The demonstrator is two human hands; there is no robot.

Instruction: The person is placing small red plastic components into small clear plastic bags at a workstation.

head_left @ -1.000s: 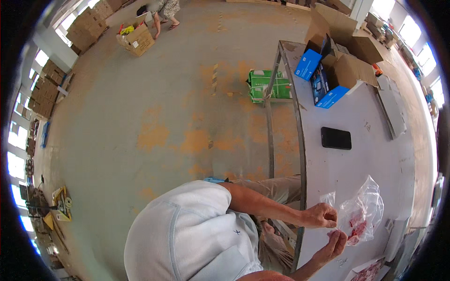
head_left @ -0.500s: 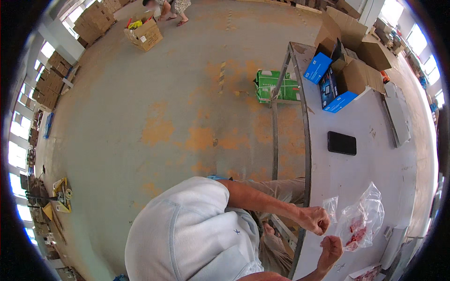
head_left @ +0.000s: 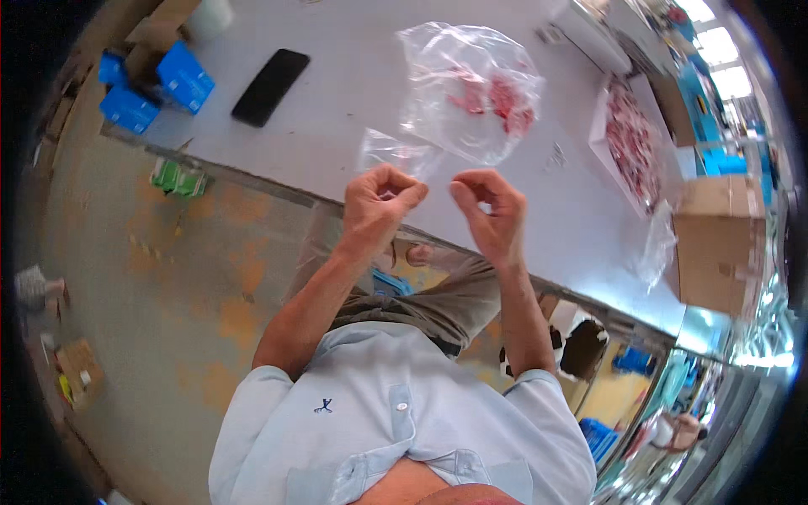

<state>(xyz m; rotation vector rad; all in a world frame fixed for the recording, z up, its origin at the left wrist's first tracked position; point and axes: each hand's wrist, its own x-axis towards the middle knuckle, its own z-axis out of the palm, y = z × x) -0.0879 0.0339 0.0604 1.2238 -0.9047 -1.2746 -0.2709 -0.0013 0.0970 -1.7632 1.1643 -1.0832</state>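
The small bag (head_left: 394, 153), clear and flat, is lying on the table (head_left: 328, 126), just beyond the left hand (head_left: 384, 202), whose fingers are overlapping its near edge in the view. The left fingers are curling inward, thumb and forefinger closing to a pinch; whether they are gripping the bag or anything else cannot be told. The right hand (head_left: 497, 210) is facing it across a narrow gap, its thumb and forefinger likewise closing to a ring; no held item is showing.

Compared with a second ago, the head view is now turning square to the table, bringing both bags ahead of the wearer. The hands are staying close together near the bags, so handling is continuing at the same spot.

Beyond the hands, the large bag (head_left: 471, 84) is lying beside the small bag, enclosing red pieces (head_left: 510, 103). Further left, the phone (head_left: 271, 87) is lying flat, with a blue box (head_left: 185, 77) standing past it. To the right, a tray (head_left: 598, 135) is holding more red items, and a carton (head_left: 720, 261) is standing near it.
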